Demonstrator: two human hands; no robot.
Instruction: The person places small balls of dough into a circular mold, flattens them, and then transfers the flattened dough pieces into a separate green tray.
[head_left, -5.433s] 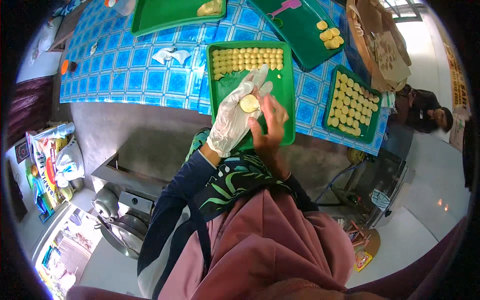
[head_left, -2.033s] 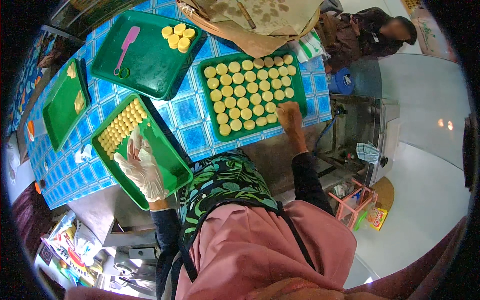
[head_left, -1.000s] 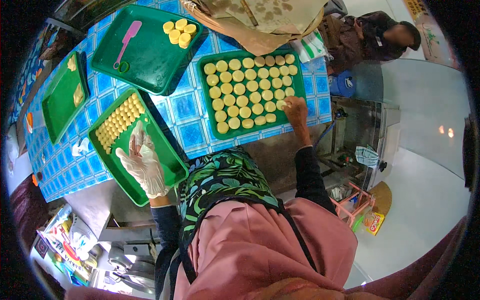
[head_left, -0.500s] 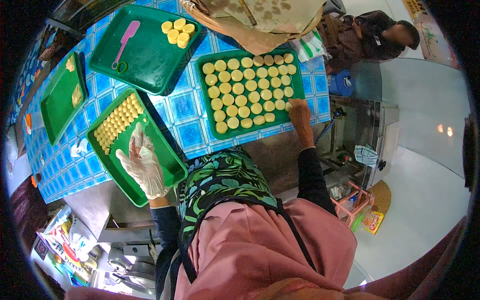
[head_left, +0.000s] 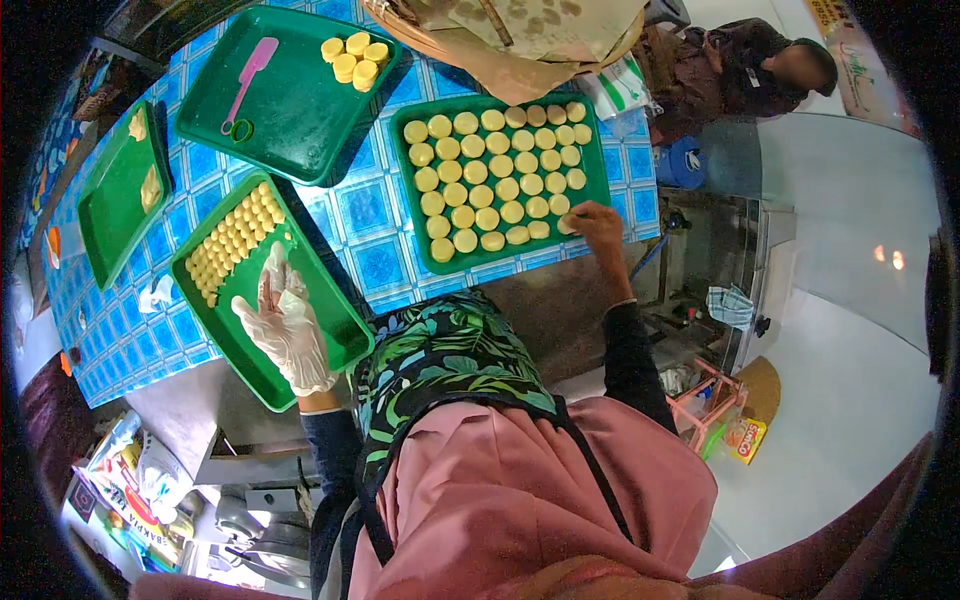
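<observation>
1. The right hand [head_left: 598, 228], bare, is at the right of the frame, over the near right corner of the disc tray [head_left: 600, 178]. Thumb and fingertips pinch a pale disc [head_left: 567, 224]; the fingers partly cover it, and whether it touches the tray floor cannot be told.
2. Rows of yellow discs [head_left: 479, 194] fill most of that tray, flat and close together.
3. The left hand [head_left: 287, 335], in a clear glove, is left of centre over the ball tray [head_left: 348, 340]. Its thumb stands apart from the fingers, in a loose spread; glare and creases make the palm hard to read.
4. Small dough balls [head_left: 237, 238] crowd the upper left part of the ball tray.
5. At upper left, another tray [head_left: 290, 125] bears a pink spatula [head_left: 250, 80], a green ring [head_left: 240, 130] and thick rounds [head_left: 352, 62], some overlapping.
6. A fourth tray [head_left: 112, 225], at far left, has dough lumps [head_left: 150, 188], foreshortened by the lens.
7. A paper-lined basket [head_left: 540, 55] is cut off by the top edge.
8. A co-worker [head_left: 740, 75] shows at upper right, the face blurred.
</observation>
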